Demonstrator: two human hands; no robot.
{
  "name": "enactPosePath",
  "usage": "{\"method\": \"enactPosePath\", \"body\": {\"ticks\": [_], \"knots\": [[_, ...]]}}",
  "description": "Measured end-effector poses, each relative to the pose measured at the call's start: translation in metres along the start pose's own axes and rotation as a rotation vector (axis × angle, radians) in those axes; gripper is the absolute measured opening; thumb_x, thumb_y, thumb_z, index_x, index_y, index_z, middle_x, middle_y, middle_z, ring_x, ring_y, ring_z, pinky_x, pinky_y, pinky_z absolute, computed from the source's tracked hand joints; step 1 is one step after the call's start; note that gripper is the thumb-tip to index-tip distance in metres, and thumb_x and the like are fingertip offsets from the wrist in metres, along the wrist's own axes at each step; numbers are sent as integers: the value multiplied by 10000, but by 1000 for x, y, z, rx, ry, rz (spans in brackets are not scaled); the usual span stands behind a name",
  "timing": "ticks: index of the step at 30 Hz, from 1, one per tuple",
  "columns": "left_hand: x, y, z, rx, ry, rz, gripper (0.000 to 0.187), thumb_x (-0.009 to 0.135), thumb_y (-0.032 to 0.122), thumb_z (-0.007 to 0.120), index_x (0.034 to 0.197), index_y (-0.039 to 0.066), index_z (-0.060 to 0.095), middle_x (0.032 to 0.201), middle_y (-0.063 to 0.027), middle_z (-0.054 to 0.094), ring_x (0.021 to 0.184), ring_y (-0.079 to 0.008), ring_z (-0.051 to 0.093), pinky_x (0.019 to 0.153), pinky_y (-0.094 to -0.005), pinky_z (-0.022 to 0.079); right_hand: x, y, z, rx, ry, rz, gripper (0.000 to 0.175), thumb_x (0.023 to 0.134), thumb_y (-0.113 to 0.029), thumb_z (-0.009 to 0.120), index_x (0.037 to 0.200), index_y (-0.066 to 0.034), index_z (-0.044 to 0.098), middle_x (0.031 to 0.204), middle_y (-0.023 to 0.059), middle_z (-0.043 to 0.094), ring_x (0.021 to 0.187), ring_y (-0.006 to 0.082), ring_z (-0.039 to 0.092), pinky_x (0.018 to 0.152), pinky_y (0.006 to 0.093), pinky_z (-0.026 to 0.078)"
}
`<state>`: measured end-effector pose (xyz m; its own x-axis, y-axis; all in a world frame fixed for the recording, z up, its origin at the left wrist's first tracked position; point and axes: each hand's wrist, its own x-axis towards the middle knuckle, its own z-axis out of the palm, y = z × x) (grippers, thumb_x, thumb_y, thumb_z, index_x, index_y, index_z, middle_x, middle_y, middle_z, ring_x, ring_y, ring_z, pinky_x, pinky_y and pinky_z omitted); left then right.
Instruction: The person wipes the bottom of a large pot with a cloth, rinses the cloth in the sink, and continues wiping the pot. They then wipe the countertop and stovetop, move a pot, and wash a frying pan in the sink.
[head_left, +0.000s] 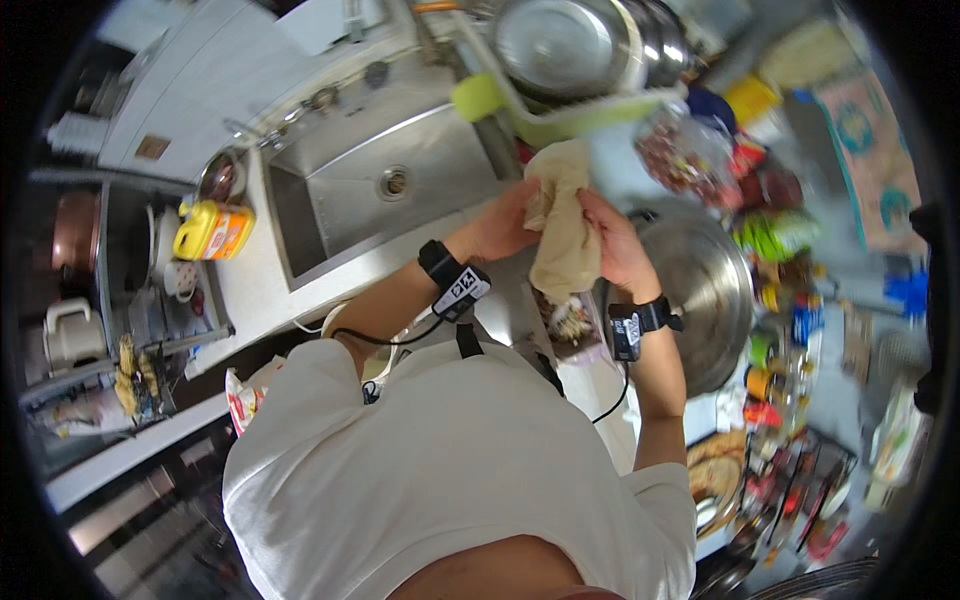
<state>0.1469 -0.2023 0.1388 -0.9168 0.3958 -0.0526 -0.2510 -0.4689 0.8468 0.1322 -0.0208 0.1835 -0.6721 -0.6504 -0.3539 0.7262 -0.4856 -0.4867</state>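
Observation:
A crumpled beige cloth hangs between my two hands, beside the right end of the stainless steel sink. My left hand grips its left side, and the fingertips are partly hidden by its folds. On the other side my right hand holds the cloth's edge between thumb and fingers. Both wrists wear black straps with small devices and cables. Beneath the cloth is a bin with food scraps in it. A large round metal lid lies to the right of my right hand.
Left of the sink stands a yellow jug on the white counter. Beyond the cloth, a pale green rack holds metal pots. Bagged food, bottles and packets crowd the right side. Shelves with cookware are at far left.

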Motion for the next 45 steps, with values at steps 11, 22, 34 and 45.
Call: {"method": "enactPosePath", "body": {"ticks": [11,22,34,45], "knots": [[-51,73,-272,-640,717,-43,342,959,288,363,1206,65,443,1154,-70,538,1061,-233,519,946,-420,394,328,62,17,-1046,138,152,405,893,-324,448,1207,-75,508,1124,59,573,973,152,547,749,267,443],[-23,21,-365,1144,523,-120,656,712,319,722,1213,32,411,1119,-112,554,1037,-271,536,891,-340,435,474,13,30,-2592,515,-350,439,821,-294,467,1192,-64,518,1337,92,405,1266,311,296,961,513,296],[1,-6,-369,951,551,104,778,680,460,714,1213,-15,404,1148,-140,542,1037,-297,542,910,-359,431,439,20,53,-2563,497,-187,492,822,-321,509,1270,-126,460,1348,68,379,1279,269,276,985,495,276],[18,-28,-372,736,490,83,786,716,435,688,1305,63,322,1296,-142,414,1196,-277,404,1017,-361,326,433,47,-2,-1881,332,-373,528,823,-374,549,1241,-58,479,1297,161,434,1212,324,382,946,458,348]]}}
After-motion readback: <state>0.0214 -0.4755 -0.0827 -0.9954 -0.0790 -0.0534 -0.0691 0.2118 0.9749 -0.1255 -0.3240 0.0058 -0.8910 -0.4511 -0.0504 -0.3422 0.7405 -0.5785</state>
